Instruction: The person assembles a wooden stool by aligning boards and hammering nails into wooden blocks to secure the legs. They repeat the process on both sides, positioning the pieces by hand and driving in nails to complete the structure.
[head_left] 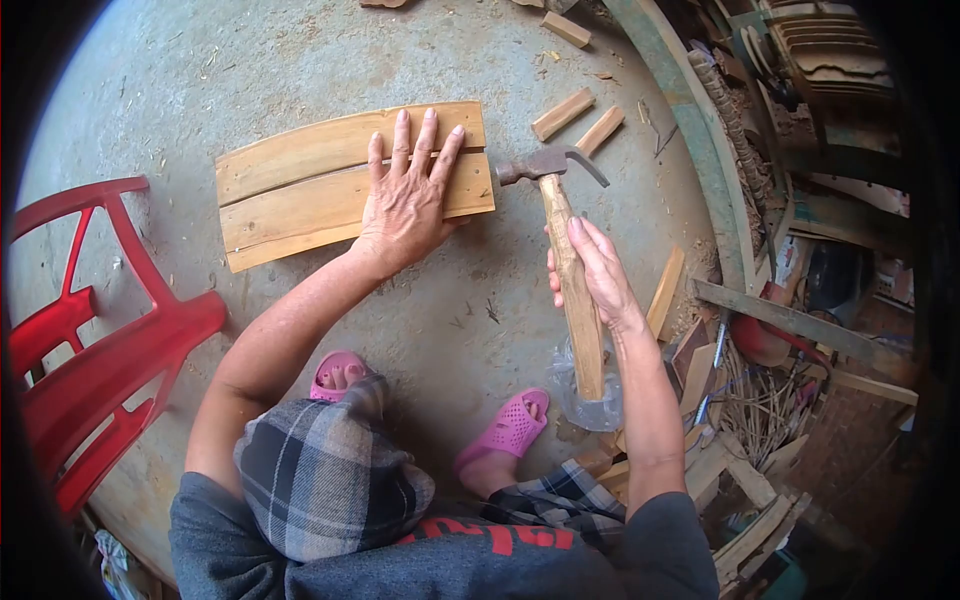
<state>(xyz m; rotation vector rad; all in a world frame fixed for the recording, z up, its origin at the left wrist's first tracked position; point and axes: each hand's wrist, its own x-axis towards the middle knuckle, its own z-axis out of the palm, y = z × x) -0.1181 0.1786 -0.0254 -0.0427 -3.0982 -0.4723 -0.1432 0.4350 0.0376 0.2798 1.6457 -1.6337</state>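
My left hand [408, 200] lies with fingers spread on a wooden panel [300, 185] made of two boards side by side, a dark gap running between them. The thumb is at the panel's near edge. A few nail heads dot its surface. In my right hand [592, 270] is a claw hammer [572, 290], gripped around its wooden handle. Its rusty head is beside the panel's right end, the striking face toward the panel and the claw pointing away to the right.
Small wood blocks [563, 113] lie beyond the hammer on the concrete floor [420, 320]. On the left is a red plastic chair [120, 350]. A clear plastic bag [588, 408] sits under the handle's end. Scrap wood [745, 470] and clutter fill the right side.
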